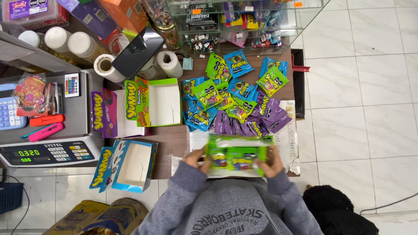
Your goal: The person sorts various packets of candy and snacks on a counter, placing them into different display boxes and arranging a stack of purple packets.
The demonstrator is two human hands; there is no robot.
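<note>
Left hand point(194, 158), right hand point(268, 162) clamp green wrapped candy bundle point(236, 156), lower centre; loose wrap could slip, spilling onto sachet pile point(235, 98).

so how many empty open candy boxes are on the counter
3: a green box, a purple box left of it, a blue box at the counter edge.
</note>
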